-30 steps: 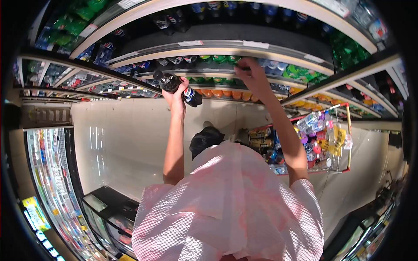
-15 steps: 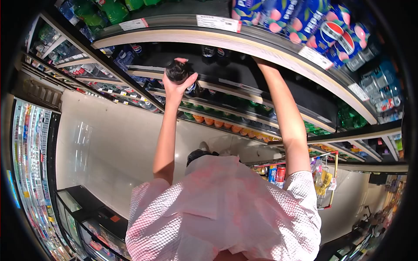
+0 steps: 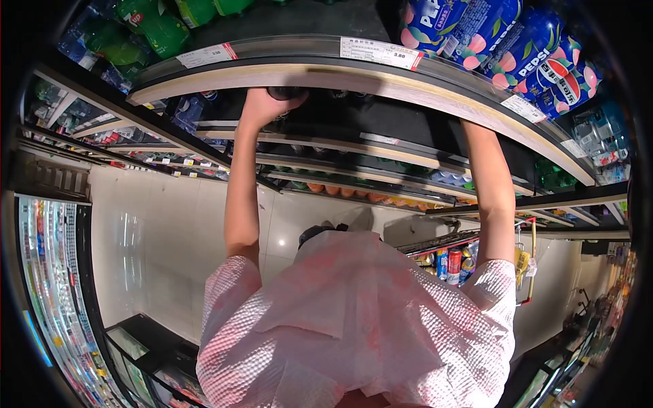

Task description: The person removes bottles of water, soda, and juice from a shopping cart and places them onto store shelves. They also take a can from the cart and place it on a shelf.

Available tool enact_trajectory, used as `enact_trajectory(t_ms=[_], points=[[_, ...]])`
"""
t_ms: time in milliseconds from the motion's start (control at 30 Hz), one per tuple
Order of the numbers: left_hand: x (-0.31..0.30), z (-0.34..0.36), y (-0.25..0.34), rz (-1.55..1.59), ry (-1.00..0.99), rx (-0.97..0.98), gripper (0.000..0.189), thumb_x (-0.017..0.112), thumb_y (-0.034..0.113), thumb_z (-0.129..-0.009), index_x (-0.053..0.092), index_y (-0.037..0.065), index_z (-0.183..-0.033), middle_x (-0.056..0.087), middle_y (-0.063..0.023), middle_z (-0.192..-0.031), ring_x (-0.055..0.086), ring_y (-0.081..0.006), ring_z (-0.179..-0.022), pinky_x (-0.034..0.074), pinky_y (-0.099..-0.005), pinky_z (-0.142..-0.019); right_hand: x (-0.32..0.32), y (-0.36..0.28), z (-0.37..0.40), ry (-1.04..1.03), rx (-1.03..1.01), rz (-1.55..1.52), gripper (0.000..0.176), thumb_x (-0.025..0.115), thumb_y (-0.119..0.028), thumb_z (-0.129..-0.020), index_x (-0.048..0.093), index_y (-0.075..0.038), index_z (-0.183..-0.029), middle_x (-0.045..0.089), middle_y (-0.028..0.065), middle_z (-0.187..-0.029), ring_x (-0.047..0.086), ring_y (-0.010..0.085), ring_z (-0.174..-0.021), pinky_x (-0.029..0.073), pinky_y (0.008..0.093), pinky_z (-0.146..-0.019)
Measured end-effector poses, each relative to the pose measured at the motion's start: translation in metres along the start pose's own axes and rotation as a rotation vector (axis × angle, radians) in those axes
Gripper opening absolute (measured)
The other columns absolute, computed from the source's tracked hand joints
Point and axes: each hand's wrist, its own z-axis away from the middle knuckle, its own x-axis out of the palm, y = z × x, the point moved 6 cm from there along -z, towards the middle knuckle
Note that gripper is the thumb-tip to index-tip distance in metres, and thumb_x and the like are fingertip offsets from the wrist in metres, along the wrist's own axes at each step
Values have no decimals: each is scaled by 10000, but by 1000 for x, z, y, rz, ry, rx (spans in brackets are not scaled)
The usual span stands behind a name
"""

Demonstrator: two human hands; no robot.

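The left hand (image 3: 264, 109) is up under the wooden edge of the upper shelf (image 3: 286, 73), its grip closed around a dark bottle (image 3: 284, 92), probably a cola. The right forearm (image 3: 496, 183) reaches beneath the same edge farther right; the right hand is hidden there, so I cannot tell its grip. Above stand green 7UP bottles (image 3: 153, 30) at left and blue Pepsi bottles (image 3: 534, 58) at right. A shopping cart (image 3: 532, 262) holding cans (image 3: 454, 264) is near the right elbow.
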Motion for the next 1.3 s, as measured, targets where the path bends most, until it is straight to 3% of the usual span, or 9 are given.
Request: enact_trajectory(t_ms=[167, 267, 500, 800, 967, 1100, 1200, 1267, 1300], points=[[5, -26, -32, -120, -232, 138, 447, 855, 253, -800, 705, 44, -1166, 730, -130, -1126, 693, -255, -1016, 533, -378, -903, -60, -22, 66, 79, -4, -81, 461, 625, -461, -942, 669, -109, -1237, 678, 146, -1245, 611, 396, -1161, 468, 495, -1010], [23, -29, -102, 77, -64, 100, 388, 844, 264, -815, 722, 41, -1107, 740, -86, -1017, 704, -261, -956, 543, -389, -869, -94, -25, 123, 32, 38, -86, 458, 625, -460, -942, 669, -111, -1236, 679, 144, -1244, 612, 394, -1160, 469, 493, -1009], [98, -48, -221, 146, 78, 263, 460, 754, 319, -912, 632, 76, -1283, 643, -101, -1293, 588, -248, -1227, 457, -394, -1061, -91, -20, 127, -37, -19, 100, 452, 626, -457, -942, 671, -115, -1233, 681, 140, -1241, 614, 388, -1159, 472, 490, -1006], [124, -36, -191, -277, 66, 361, 432, 767, 259, -913, 641, 61, -1277, 662, -105, -1275, 610, -252, -1200, 468, -370, -1052, -37, -10, 66, -110, -81, 342, 444, 626, -454, -942, 673, -120, -1230, 684, 135, -1236, 617, 381, -1157, 476, 486, -1002], [111, -20, -157, 149, -49, 139, 428, 822, 189, -865, 667, 34, -1232, 705, -110, -1177, 658, -247, -1113, 498, -341, -1011, -26, -11, 69, -109, -94, 346, 439, 626, -452, -942, 674, -122, -1228, 685, 133, -1234, 618, 377, -1157, 478, 483, -1000], [103, -15, -131, 237, -203, -55, 405, 777, 217, -900, 667, 42, -1248, 601, -105, -1391, 607, -220, -1238, 484, -327, -1027, -14, -3, 72, -50, -196, 334, 421, 655, -438, -928, 679, -142, -1226, 695, 127, -1208, 635, 361, -1126, 500, 463, -972], [75, 4, -71, -41, -107, -68, 456, 814, 159, -849, 617, -17, -1222, 630, -140, -1276, 644, -247, -1131, 510, -360, -959, -20, -6, 76, 33, -249, 271, 415, 686, -423, -901, 693, -132, -1197, 700, 140, -1184, 641, 367, -1098, 505, 470, -949], [70, 43, -53, 280, 522, 12, 495, 811, 103, -822, 554, -9, -1231, 615, -142, -1179, 651, -276, -1069, 520, -398, -940, -27, -18, 72, 7, -205, 238, 414, 717, -407, -872, 704, -125, -1176, 703, 149, -1166, 643, 370, -1083, 505, 476, -937], [77, 60, -30, 218, 376, -16, 507, 813, 92, -815, 530, 1, -1225, 601, -139, -1163, 646, -282, -1063, 524, -402, -948, -29, -24, 72, -30, -190, 294, 428, 757, -384, -827, 714, -115, -1158, 707, 156, -1134, 641, 373, -1070, 503, 485, -926]])
